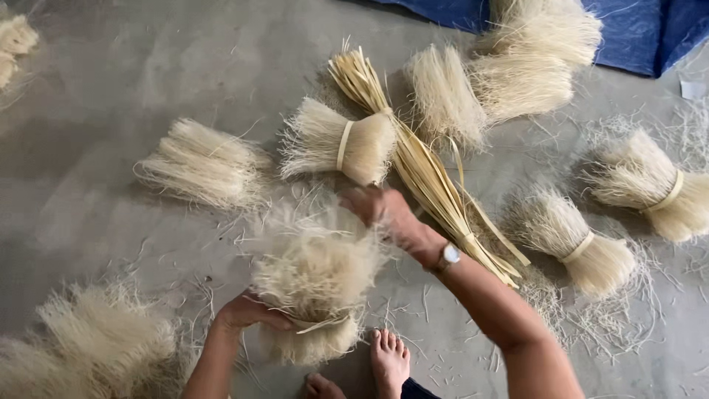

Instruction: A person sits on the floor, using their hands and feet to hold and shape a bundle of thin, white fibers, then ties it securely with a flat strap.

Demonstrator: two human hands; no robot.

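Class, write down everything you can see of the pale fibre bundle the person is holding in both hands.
The held bundle is a thick sheaf of fine, cream-coloured, straw-like fibres. A flat tan strip binds it near its lower end, so the top fans out wide and frayed, blurred in the picture. It stands roughly upright over the grey floor, just above a bare foot. The left hand grips it at the band; the right hand touches its upper fringe.

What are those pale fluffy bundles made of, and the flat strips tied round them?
The bundle in hand looks like fine dried noodles or plant fibre: thin, stiff, cream, matt strands that shed broken bits on the floor; I cannot tell which. The strip sheaf seems to be split bamboo or palm leaf: flat, yellowish, slightly glossy.
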